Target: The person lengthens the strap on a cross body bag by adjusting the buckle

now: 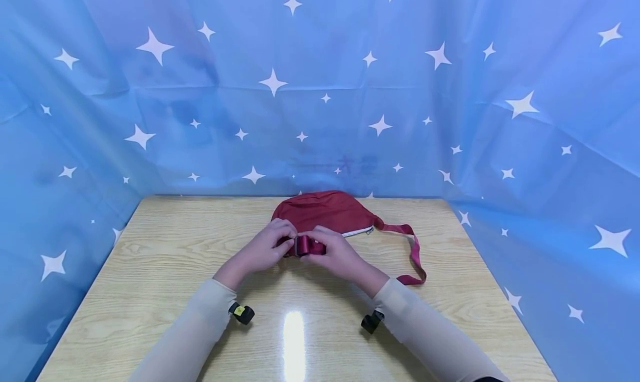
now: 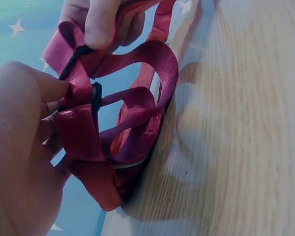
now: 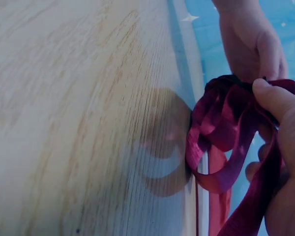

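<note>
A dark red waist bag (image 1: 322, 209) lies near the table's far edge, its white zipper (image 1: 357, 232) facing me. In front of it my left hand (image 1: 266, 247) pinches the bag's red strap (image 2: 81, 132) beside a black slider buckle (image 2: 96, 97). My right hand (image 1: 336, 254) grips the strap on the other side, thumb (image 3: 270, 96) pressed on the webbing close to the black buckle part. Between the hands the webbing hangs in several loose loops (image 2: 162, 69). Both hands nearly meet, and part of the buckle is hidden behind the fingers.
The strap's other stretch (image 1: 416, 254) curves from the bag's right end over the wooden table (image 1: 165, 260) and passes behind my right forearm. A blue curtain (image 1: 320, 110) with white stars stands behind the table and along its sides. Black wrist cameras (image 1: 243, 313) sit on both sleeves.
</note>
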Demonstrator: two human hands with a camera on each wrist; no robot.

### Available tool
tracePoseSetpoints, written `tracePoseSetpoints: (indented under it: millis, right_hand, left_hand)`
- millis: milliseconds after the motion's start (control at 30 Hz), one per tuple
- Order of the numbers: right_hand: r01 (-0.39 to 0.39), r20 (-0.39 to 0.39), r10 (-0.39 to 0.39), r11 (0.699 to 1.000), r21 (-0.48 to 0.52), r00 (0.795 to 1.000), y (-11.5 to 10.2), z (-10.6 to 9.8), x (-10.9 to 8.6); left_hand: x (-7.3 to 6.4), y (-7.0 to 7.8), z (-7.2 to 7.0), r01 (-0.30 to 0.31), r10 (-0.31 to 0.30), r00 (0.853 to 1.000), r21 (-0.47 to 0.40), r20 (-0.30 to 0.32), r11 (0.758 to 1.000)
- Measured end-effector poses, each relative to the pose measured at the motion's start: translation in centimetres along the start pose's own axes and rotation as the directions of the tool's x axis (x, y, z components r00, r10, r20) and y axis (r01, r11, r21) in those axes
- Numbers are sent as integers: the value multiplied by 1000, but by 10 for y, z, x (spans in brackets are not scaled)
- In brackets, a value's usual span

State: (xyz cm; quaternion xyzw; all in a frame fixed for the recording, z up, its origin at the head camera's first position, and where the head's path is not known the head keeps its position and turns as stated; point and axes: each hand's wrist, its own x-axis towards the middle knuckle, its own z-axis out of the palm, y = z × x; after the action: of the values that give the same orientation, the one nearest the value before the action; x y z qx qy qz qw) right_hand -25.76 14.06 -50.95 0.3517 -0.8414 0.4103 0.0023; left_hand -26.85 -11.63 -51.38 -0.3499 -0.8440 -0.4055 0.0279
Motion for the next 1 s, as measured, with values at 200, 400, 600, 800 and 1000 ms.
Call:
tracePoseSetpoints:
  millis: [200,400,600,800,1000]
  right_hand:
    - [-42,-17,42,999,0,999,-2,1,0]
    - [-76,-31,75,997,-13,997,-1,1,0]
    - [-129,-14,130,991,21,991,-1,-1,1]
    - [-136,37,135,991,18,990,-5,-9,0]
    - [1,3,-1,990,-138,1000,-16,-11,5]
  left_hand:
    - [-4,3,0,89,-90,996,-51,-18,995]
    - [-11,7,-1,166,-164,986,-115,26,979]
    - [-11,6,1,171,-172,985,-82,-2,982]
    - [-10,4,4,124,-123,991,11,-50,992]
    - [-8,4,5,110,-107,993,42,-57,993]
